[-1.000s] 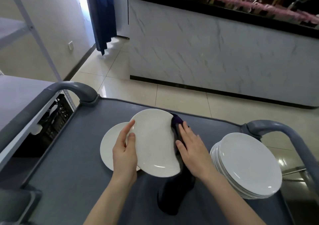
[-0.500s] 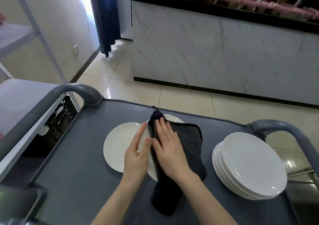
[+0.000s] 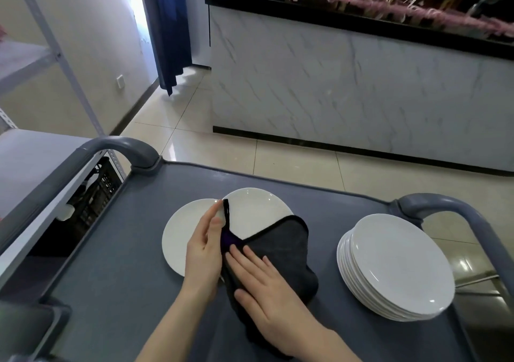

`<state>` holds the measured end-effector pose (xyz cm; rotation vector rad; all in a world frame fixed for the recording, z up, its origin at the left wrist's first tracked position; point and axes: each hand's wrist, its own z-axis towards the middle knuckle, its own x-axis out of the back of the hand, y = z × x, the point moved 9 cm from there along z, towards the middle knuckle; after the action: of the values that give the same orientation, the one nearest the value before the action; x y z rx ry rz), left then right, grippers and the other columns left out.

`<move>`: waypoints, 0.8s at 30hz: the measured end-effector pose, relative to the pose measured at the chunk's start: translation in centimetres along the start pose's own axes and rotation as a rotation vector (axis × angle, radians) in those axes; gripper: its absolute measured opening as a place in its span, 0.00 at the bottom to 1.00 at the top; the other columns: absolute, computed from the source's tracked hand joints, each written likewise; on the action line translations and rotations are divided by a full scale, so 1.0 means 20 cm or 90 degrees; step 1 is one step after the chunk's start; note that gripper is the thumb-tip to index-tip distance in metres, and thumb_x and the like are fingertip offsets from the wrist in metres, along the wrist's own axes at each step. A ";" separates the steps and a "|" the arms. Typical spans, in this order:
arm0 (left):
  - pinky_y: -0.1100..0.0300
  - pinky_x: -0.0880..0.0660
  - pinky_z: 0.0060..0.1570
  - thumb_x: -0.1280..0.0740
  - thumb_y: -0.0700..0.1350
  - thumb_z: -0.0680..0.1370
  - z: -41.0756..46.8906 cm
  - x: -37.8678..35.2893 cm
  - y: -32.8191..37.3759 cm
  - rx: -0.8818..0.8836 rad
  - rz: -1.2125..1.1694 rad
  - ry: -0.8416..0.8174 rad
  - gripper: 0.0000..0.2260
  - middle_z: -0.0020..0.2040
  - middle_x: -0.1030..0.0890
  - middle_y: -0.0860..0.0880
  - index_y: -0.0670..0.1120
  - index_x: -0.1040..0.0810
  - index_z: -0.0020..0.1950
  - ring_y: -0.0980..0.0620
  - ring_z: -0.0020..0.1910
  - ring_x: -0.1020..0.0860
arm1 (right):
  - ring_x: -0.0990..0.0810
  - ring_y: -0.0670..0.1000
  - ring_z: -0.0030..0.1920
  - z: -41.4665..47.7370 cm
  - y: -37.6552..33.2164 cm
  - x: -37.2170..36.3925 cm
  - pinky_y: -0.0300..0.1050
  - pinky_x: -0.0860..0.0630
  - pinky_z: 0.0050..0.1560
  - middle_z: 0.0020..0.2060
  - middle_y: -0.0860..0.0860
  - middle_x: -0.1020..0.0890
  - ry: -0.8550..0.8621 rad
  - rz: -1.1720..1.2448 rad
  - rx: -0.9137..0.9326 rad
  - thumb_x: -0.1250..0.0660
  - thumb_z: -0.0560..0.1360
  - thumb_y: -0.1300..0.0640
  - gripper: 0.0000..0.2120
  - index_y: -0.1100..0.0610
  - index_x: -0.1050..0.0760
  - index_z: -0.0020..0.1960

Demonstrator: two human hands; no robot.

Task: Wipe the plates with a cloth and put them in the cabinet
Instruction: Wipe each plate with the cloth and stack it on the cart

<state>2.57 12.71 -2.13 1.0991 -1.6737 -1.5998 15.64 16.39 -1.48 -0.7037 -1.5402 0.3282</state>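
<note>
- As seen from head height looking down, shows a white plate [image 3: 256, 211] at the middle of a grey cart [image 3: 111, 278], overlapping a second plate [image 3: 180, 239] that lies flat just to its left.
- Shows the left hand [image 3: 204, 250] pinching the plate's left rim between thumb and nearly straight fingers, probably to steady it against the rubbing.
- Shows the right hand [image 3: 264, 284] spread flat with straight fingers, gripping nothing, only pressing a dark cloth [image 3: 283, 250] down onto the plate's near right part.
- Leaves one thin cloth edge running up along the rim beside the left fingers.
- Has the plate face up, far half bare, near half hidden by cloth and hands; cannot tell whether lifted or resting on its neighbour.
- Being round, offers no long axis and points no particular way.
- Places a stack of plates [image 3: 395, 267] well apart on the right, near the cart handle [image 3: 445, 203], presumably waiting their turn.
- Includes a metal shelf [image 3: 27, 161] at left; shows no certain cabinet.
</note>
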 end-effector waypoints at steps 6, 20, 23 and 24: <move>0.61 0.32 0.67 0.43 0.43 0.86 -0.05 -0.06 0.03 -0.047 0.041 -0.042 0.19 0.65 0.21 0.65 0.67 0.23 0.65 0.65 0.68 0.26 | 0.62 0.34 0.75 0.21 0.09 0.17 0.43 0.61 0.76 0.77 0.32 0.57 0.138 0.064 -0.072 0.50 0.84 0.50 0.26 0.36 0.57 0.77; 0.62 0.29 0.65 0.42 0.45 0.86 0.00 0.10 0.11 -0.027 -0.034 0.113 0.17 0.62 0.20 0.67 0.65 0.21 0.63 0.65 0.64 0.24 | 0.61 0.34 0.76 -0.07 0.20 0.07 0.42 0.62 0.77 0.76 0.32 0.55 0.065 0.009 -0.061 0.50 0.84 0.50 0.25 0.39 0.56 0.77; 0.62 0.31 0.66 0.42 0.44 0.86 -0.03 0.03 0.09 -0.021 -0.015 0.079 0.19 0.60 0.20 0.69 0.69 0.20 0.59 0.68 0.64 0.25 | 0.61 0.34 0.76 -0.02 0.07 0.04 0.39 0.63 0.75 0.76 0.31 0.55 0.069 0.048 -0.031 0.51 0.84 0.49 0.24 0.36 0.55 0.77; 0.63 0.31 0.66 0.43 0.44 0.86 -0.04 0.00 0.08 -0.018 -0.015 0.064 0.20 0.60 0.20 0.69 0.70 0.20 0.57 0.69 0.63 0.26 | 0.61 0.34 0.76 0.02 0.05 0.06 0.39 0.63 0.75 0.77 0.31 0.55 0.079 0.056 -0.029 0.51 0.84 0.50 0.25 0.36 0.56 0.77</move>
<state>2.87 12.23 -0.43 1.1690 -1.5737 -1.5516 15.58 17.87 -1.13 -0.8148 -1.4049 0.3106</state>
